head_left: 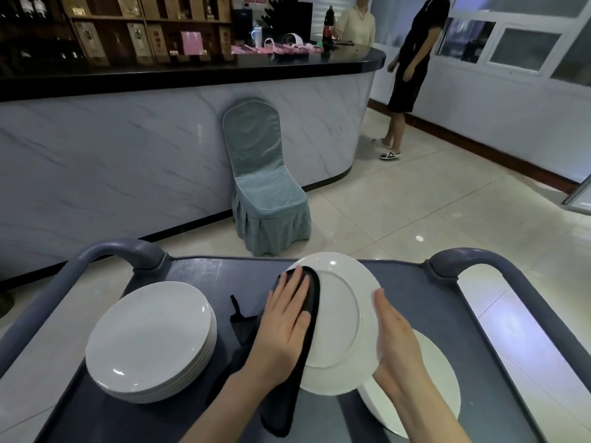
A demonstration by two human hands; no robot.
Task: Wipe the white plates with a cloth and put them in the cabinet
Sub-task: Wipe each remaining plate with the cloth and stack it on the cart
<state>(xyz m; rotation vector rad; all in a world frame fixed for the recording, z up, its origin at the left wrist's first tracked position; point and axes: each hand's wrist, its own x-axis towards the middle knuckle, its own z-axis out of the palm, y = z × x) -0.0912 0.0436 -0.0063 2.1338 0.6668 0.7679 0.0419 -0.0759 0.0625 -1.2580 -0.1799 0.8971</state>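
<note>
Wiping step in hand. Left hand [287, 318], fingers straight, presses dark cloth [315, 290] on left rim of tilted white plate [339, 321]. Right hand [396, 343], flat and unclenched, braces opposite rim. Plate stack [150, 340] left of left hand. Next, likely: finish wipe, secure grip, carry to cabinet, which is not in view.

— What stands against the counter [179, 129]?
— A chair [265, 187] in a blue-green cover, its back touching the counter's marbled front.
— And on top of the counter?
— A dark bottle [328, 24] near its rounded end, with pink items [275, 48] beside it, toward the middle.
— Behind it?
— Wooden shelves [128, 24] of boxes and bottles, and a person in a pale top [356, 22].
— Anyone else?
— A person in black [412, 59] stands on the tiled floor [415, 203] just past the counter's rounded end. A grey cart [415, 298] sits well in front of the counter.
</note>
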